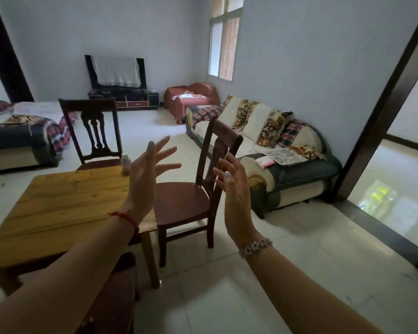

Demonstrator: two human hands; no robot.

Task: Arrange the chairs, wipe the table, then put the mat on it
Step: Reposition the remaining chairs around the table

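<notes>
Head camera view, looking forward and down across a tiled living room. Two bare forearms reach out from the bottom of the frame. The left hand point(147, 173), with a red string at the wrist, is raised with its fingers spread wide and holds nothing. The right hand point(234, 189), with a beaded bracelet at the wrist, is also spread and empty, its fingers just in front of the backrest of a dark reddish-brown wooden chair point(186, 201).

That chair stands at the right edge of a square light pine table point(65, 208), turned at an angle, with its seat only slightly tucked under the table edge. A second dark wooden chair with a carved back point(93, 131) sits at the far edge of the table, facing it squarely. Part of a third dark chair back point(116, 292) shows at the near edge, below the left forearm.

The tabletop is bare except for a small pale object point(125, 165) near its far right corner, too blurred to identify. No wiping cloth shows. A flat patterned sheet point(285, 156) lies on the floral sofa point(270, 141) against the right wall; it may be the mat, but that is uncertain.

Judging from this, the task is at its first stage: the angled chair appears unstraightened, and wiping and laying the mat are both left to do.
</notes>
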